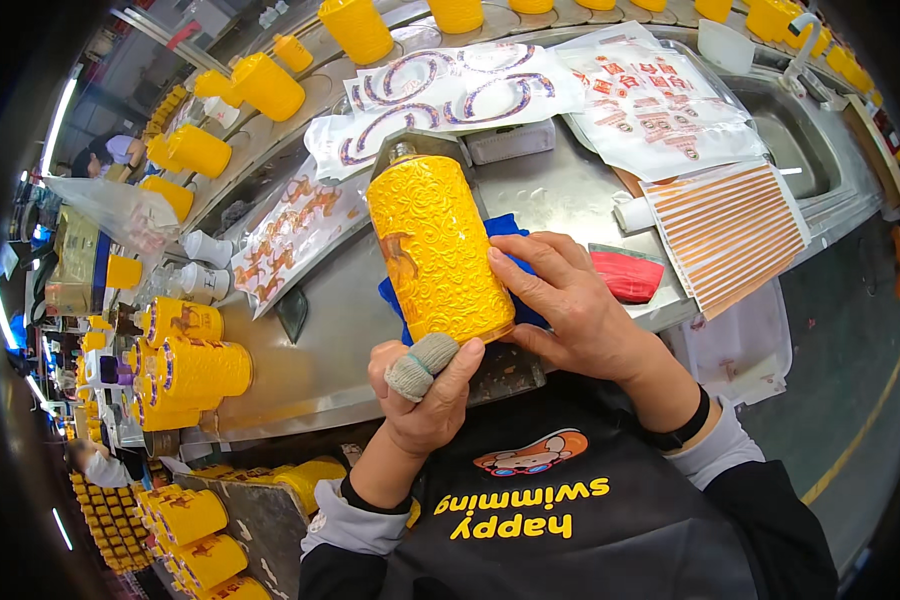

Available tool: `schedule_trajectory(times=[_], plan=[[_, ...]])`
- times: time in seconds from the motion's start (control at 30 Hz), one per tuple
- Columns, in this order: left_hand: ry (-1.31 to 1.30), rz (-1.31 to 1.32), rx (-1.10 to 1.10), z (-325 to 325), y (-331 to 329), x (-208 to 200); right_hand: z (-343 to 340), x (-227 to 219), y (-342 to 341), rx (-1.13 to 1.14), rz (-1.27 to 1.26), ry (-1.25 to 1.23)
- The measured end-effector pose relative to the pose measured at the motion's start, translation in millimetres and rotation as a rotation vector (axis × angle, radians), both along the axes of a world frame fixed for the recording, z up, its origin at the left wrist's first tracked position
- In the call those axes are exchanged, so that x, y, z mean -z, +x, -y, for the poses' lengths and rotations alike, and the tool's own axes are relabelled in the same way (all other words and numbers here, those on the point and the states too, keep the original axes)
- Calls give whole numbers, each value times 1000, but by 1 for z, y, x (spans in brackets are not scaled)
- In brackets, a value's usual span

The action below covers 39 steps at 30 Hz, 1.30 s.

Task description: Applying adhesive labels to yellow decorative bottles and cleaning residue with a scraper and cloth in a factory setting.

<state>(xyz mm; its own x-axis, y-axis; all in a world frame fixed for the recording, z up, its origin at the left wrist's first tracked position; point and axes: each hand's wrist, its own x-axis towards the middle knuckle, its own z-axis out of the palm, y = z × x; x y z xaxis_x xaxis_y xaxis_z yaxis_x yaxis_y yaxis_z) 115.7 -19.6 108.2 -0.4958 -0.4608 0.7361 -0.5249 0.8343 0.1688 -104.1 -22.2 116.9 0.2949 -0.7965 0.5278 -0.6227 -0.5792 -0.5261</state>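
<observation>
A glossy yellow bottle (440, 250) with raised scroll patterns lies tilted in front of me, its base toward me. A brown picture decal shows on its left side. My left hand (425, 385), with grey knitted covers on some fingers, is closed on the base end. Along the right side of the bottle, my right hand (575, 300) presses its fingertips and thumb, closed round the lower part. Blue cloth (505, 228) shows underneath and beside the bottle. At its far end a dark grey angular piece (435, 142) is partly hidden.
Decal sheets (450, 95) lie across the metal table, with an orange-striped sheet (730, 235) at right. A red scraper-like piece (627, 275) is by my right hand. Yellow bottles (205, 368) stand at left; more yellow pieces (268, 87) line the conveyor. A sink (785, 130) is far right.
</observation>
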Motion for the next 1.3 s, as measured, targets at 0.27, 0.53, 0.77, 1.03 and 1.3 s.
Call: schedule_trajectory(times=[0.27, 0.53, 0.77, 1.03, 1.3], plan=[[-70, 38, 9, 3, -3, -5, 0, 2, 0, -6, 20, 3], [-37, 29, 13, 0, -2, -7, 0, 3, -1, -9, 27, 2], [-29, 40, -18, -6, -3, -18, 1, 2, -1, -12, 31, 11], [-55, 198, -45, -6, -29, -33, 0, 4, -1, -11, 27, -1], [9, 108, -77, -11, -10, -35, 1, 3, -1, -9, 24, -22]])
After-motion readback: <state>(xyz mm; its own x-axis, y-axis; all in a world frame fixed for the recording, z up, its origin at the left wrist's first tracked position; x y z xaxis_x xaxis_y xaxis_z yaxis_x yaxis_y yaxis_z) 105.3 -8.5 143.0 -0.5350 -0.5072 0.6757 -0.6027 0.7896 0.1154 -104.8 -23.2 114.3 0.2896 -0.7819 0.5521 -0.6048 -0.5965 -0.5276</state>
